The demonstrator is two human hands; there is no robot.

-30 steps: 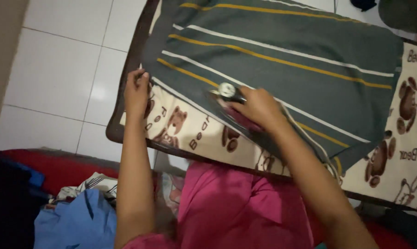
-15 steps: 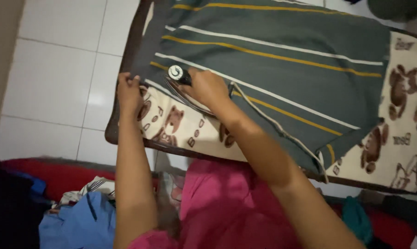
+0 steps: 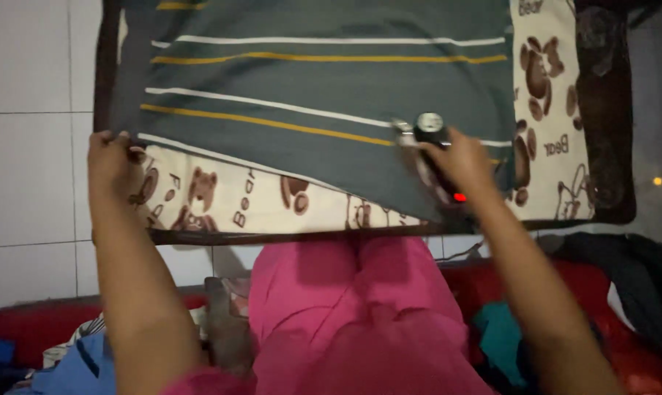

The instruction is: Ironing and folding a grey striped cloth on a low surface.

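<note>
An iron [image 3: 435, 157] sat on a grey striped cloth [image 3: 323, 102], gripped tight around its handle by the right hand [image 3: 462, 162]. Just past the fingers showed the iron's round dial, and a red light glowed beside the wrist. Well apart, the left hand [image 3: 111, 162] pinched the cloth's near corner. Under the cloth lay a bear-print mat [image 3: 228, 197], beyond it white tiles [image 3: 31, 175].

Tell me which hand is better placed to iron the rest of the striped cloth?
Probably the right hand: it already grips the iron on the striped cloth. The left hand only pins the cloth's near corner.
</note>
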